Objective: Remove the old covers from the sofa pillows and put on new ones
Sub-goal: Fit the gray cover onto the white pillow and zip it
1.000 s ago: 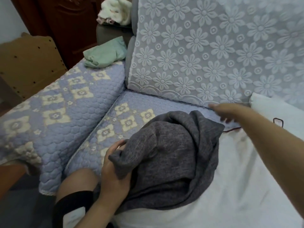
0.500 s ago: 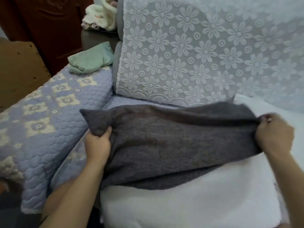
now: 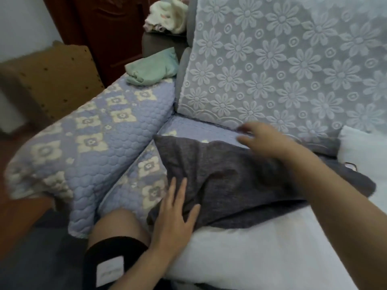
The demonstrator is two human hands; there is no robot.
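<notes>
At the bottom of the frame, left of centre, a bare knee (image 3: 114, 225) shows above a black band with a white patch (image 3: 109, 266). To its right, filling the lower right, lies the white pillow (image 3: 261, 254). The left hand (image 3: 173, 216) comes in from the bottom centre and lies flat, fingers straight and spread, on the near left edge of the grey cover (image 3: 230, 178), holding nothing.

The grey cover is spread across the far part of the white pillow and onto the sofa seat (image 3: 144, 170), in the middle of the frame. The right forearm crosses it from the lower right. The right hand (image 3: 263, 141) is above the cover's far edge, blurred, fingers loosely extended and apart; whether it touches the cloth cannot be told.

Left of centre runs the quilted lilac armrest (image 3: 88, 147), with a folded green cloth (image 3: 152, 68) on its far end. The lace-covered sofa back (image 3: 282, 70) fills the upper right, with another white pillow (image 3: 362, 147) at the right edge. A brown box (image 3: 52, 80) and dark wooden door (image 3: 109, 28) stand in the upper left, and pale bundled fabric (image 3: 167, 15) sits at the top centre.
</notes>
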